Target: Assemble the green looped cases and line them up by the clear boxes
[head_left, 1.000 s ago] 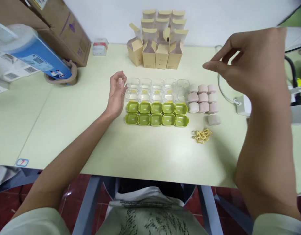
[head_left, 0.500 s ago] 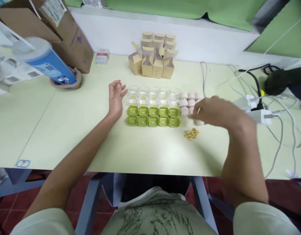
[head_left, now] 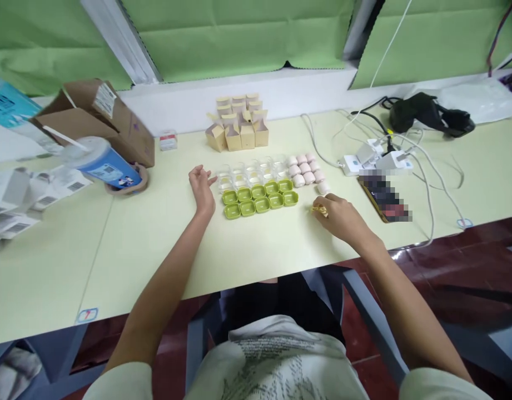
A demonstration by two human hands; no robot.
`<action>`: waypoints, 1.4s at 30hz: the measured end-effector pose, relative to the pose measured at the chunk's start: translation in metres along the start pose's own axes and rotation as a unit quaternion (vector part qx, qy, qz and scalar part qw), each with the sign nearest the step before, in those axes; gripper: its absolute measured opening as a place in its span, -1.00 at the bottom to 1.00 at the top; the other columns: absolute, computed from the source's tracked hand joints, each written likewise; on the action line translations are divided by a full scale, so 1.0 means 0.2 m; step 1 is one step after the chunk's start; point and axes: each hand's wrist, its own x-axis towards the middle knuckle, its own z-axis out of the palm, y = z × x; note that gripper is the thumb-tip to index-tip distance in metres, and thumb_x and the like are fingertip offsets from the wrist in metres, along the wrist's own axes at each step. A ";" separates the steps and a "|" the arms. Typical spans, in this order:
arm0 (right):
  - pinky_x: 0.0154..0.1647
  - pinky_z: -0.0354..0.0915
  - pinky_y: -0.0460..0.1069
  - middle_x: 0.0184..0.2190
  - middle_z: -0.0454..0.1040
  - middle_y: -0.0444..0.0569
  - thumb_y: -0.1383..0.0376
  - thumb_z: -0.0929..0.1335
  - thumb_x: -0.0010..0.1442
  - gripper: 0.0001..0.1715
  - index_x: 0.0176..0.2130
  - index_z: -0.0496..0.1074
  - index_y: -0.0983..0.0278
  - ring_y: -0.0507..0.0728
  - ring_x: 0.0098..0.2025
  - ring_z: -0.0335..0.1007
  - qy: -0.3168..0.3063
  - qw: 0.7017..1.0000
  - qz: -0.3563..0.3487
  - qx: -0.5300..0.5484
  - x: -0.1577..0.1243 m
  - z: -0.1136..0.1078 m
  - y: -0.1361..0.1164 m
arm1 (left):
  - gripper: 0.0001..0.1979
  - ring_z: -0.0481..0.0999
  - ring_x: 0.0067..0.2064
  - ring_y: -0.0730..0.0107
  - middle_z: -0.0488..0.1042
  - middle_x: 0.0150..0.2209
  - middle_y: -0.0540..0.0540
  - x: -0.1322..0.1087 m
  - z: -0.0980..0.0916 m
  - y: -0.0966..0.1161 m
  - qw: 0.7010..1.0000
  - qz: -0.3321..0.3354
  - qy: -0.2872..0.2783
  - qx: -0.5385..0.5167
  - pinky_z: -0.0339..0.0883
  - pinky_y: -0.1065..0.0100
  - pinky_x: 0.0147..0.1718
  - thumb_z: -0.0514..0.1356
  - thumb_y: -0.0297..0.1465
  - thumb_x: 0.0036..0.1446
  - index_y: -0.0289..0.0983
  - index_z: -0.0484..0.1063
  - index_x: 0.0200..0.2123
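My left hand rests on the table, palm up, at the left end of the cup rows, with its fingers apart and nothing in them. Beside it stand rows of clear plastic cups, some with something yellowish inside. Nearer to me are two rows of small green cups. Pale pink rounded pieces sit in a block at the right end. My right hand is down at a little pile of small yellow pieces, fingers bent together around it. Its fingertips are partly hidden.
Open small cardboard boxes stand at the back. To the left are a blue cup in a holder, a brown carton and white boxes. On the right lie a phone, white plugs, cables and a black device.
My right hand has come down from beside the pale pink pieces to the yellow pile. The left hand stays by the cups. My view has tilted up and swung right, bringing the phone into sight.
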 end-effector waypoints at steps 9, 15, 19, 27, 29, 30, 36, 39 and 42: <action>-0.32 0.29 0.07 -0.08 0.70 0.06 0.22 0.41 0.39 -0.77 -0.05 0.66 0.21 0.26 -0.24 0.64 -0.023 0.995 -0.098 -0.013 0.12 0.01 0.10 | -0.76 0.54 0.04 0.25 0.56 0.04 -0.19 -0.14 -0.14 0.19 0.973 0.150 -0.046 0.168 0.47 0.28 -0.04 0.19 -0.14 0.48 -0.17 0.49 -0.02; -0.23 0.43 0.09 -0.20 0.63 0.06 0.28 0.35 0.41 -0.76 -0.20 0.64 0.24 0.18 -0.32 0.59 0.001 0.973 -0.201 0.117 0.15 0.09 0.18 | -0.83 0.52 -0.14 0.37 0.51 -0.06 -0.13 -0.48 -0.40 0.37 0.875 0.273 -0.239 0.319 0.42 0.34 -0.22 0.20 -0.31 0.51 -0.21 0.56 0.02; -0.21 0.48 0.11 -0.12 0.63 0.09 0.25 0.38 0.41 -0.75 -0.13 0.68 0.27 0.14 -0.37 0.54 0.064 0.956 -0.208 0.196 0.12 0.09 0.20 | -0.77 0.53 -0.16 0.39 0.46 0.01 -0.15 -0.58 -0.47 0.38 0.852 0.260 -0.276 0.362 0.48 0.33 -0.21 0.27 -0.25 0.50 -0.20 0.58 0.10; -0.34 0.51 0.04 -0.18 0.69 0.01 0.05 0.54 0.35 -0.73 -0.16 0.72 0.19 0.08 -0.41 0.53 0.124 0.884 -0.046 0.448 0.12 0.14 0.26 | -0.85 0.57 -0.01 0.28 0.47 -0.01 -0.14 -0.53 -0.45 0.35 0.823 0.292 -0.296 0.387 0.54 0.23 -0.04 0.33 -0.27 0.46 -0.19 0.66 -0.04; -0.38 0.54 0.01 -0.22 0.69 -0.03 -0.01 0.64 0.20 -0.64 -0.18 0.73 0.18 0.05 -0.45 0.51 0.112 0.809 0.012 0.577 0.14 0.18 0.28 | -0.89 0.57 0.01 0.28 0.46 0.00 -0.15 -0.53 -0.45 0.35 0.823 0.302 -0.290 0.383 0.54 0.23 -0.05 0.35 -0.30 0.45 -0.19 0.66 -0.07; -0.37 0.57 -0.01 -0.25 0.69 -0.05 -0.02 0.68 0.12 -0.61 -0.19 0.74 0.17 0.05 -0.43 0.53 0.104 0.772 0.030 0.627 0.15 0.19 0.29 | -0.90 0.57 0.01 0.27 0.45 0.01 -0.15 -0.53 -0.45 0.36 0.823 0.306 -0.289 0.380 0.55 0.24 -0.06 0.36 -0.31 0.43 -0.19 0.66 -0.09; 0.03 0.62 -0.20 0.00 0.75 -0.07 0.06 0.71 0.12 -0.67 -0.13 0.77 0.08 0.02 -0.07 0.71 0.040 0.675 0.050 0.735 0.16 0.18 0.28 | -0.85 0.59 0.03 0.27 0.43 0.04 -0.18 -0.54 -0.45 0.36 0.824 0.314 -0.302 0.362 0.60 0.22 0.00 0.43 -0.31 0.36 -0.22 0.56 -0.16; 0.22 0.56 -0.20 0.07 0.76 -0.04 0.01 0.71 0.13 -0.59 -0.07 0.77 0.09 0.07 0.17 0.71 0.002 0.638 0.070 0.767 0.15 0.15 0.25 | -0.85 0.63 0.04 0.30 0.48 0.05 -0.18 -0.55 -0.45 0.36 0.822 0.304 -0.318 0.362 0.60 0.21 0.05 0.41 -0.34 0.39 -0.22 0.50 -0.19; 0.27 0.54 -0.18 0.05 0.78 0.01 0.05 0.75 0.03 -0.47 -0.04 0.77 0.13 0.12 0.22 0.71 -0.041 0.621 0.086 0.778 0.15 0.10 0.22 | -0.84 0.66 0.11 0.26 0.58 0.08 -0.18 -0.56 -0.46 0.39 0.828 0.294 -0.317 0.358 0.58 0.20 0.10 0.39 -0.36 0.41 -0.21 0.45 -0.20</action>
